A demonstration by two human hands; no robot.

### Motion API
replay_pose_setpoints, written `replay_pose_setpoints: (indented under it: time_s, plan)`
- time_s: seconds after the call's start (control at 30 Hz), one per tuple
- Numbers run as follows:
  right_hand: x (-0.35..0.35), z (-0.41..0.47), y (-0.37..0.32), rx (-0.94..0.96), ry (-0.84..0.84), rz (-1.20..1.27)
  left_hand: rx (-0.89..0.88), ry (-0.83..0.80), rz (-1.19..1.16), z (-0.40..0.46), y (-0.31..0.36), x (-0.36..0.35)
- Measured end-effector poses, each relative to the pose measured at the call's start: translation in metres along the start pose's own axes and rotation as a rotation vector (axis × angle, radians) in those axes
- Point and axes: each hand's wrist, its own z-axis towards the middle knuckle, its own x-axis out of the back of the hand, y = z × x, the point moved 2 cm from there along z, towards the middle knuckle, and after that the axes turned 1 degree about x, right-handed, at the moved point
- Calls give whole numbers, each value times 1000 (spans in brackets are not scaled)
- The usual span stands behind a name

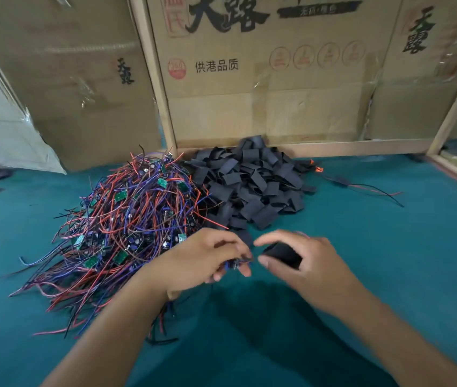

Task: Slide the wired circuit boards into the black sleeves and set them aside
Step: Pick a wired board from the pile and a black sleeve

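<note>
Fingers (245, 270) of the left hand (207, 258) pinch a small circuit board (235, 264) just below the middle of the frame, its wires (163, 322) trailing down under the wrist. Just beside it, the right hand (300, 258) curls its thumb and fingers round a black sleeve (284, 254), whose open end faces the board; the two are close but apart. Both hands hover above the green table (389, 261). Left of centre lies a tangled heap of boards (127, 213) with red, blue and black wires. Touching its right side, a pile of sleeves (252, 185) sits against the cardboard wall (263, 79). One sleeved board (341, 181) lies alone at centre right.
</note>
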Motion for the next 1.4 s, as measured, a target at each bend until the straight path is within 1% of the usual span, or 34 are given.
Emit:
replay_pose_setpoints:
  time_s: [0.07,0.13,0.27,0.37,0.4,0.47,0.53,0.6,0.67,0.73,0.8,0.83,0.9,1.0,1.07,1.2,1.27,1.33,1.4]
  plan:
    - [5,2,4,-87,57,172,-46,92,-50,1,-5,2]
    - [8,3,7,-175,56,347,-67,122,-100,0,-9,1]
    - [7,2,10,-222,19,267,-88,107,-119,-1,-14,0]
    - [0,2,10,-258,32,321,-83,64,-71,-2,-14,-3]
    - [-2,2,10,-269,49,355,-68,54,-86,-2,-13,-4]
    - [-4,2,8,-268,80,418,-18,47,-191,1,-13,-8]
    - [-3,2,5,-244,89,435,22,71,-266,4,-11,-12]
    - [-1,2,2,-253,42,463,-5,131,-273,6,-10,-17]
    - [-1,0,2,-349,-48,536,-67,216,-279,7,-9,-17]
    - [-5,-2,0,-517,-110,661,-115,292,-278,7,-10,-15]
    - [-14,-2,-3,-642,-121,853,-153,293,-232,7,-9,-17]
    - [-19,-2,-5,-667,-104,935,-170,270,-195,7,-8,-21]
    - [-26,1,-7,-675,-47,1030,-193,247,-132,6,-7,-28]
    - [-25,3,-3,-697,63,1095,-205,268,-73,6,-6,-32]
    - [-18,5,2,-701,128,1115,-213,278,-60,5,-6,-31]
    - [3,10,10,-653,243,1149,-219,253,-64,2,-9,-25]
    - [9,11,12,-618,268,1154,-201,234,-67,1,-11,-21]
    - [10,12,12,-598,252,1151,-169,181,-73,0,-13,-17]
    - [7,10,10,-584,231,1113,-151,115,-8,0,-13,-13]
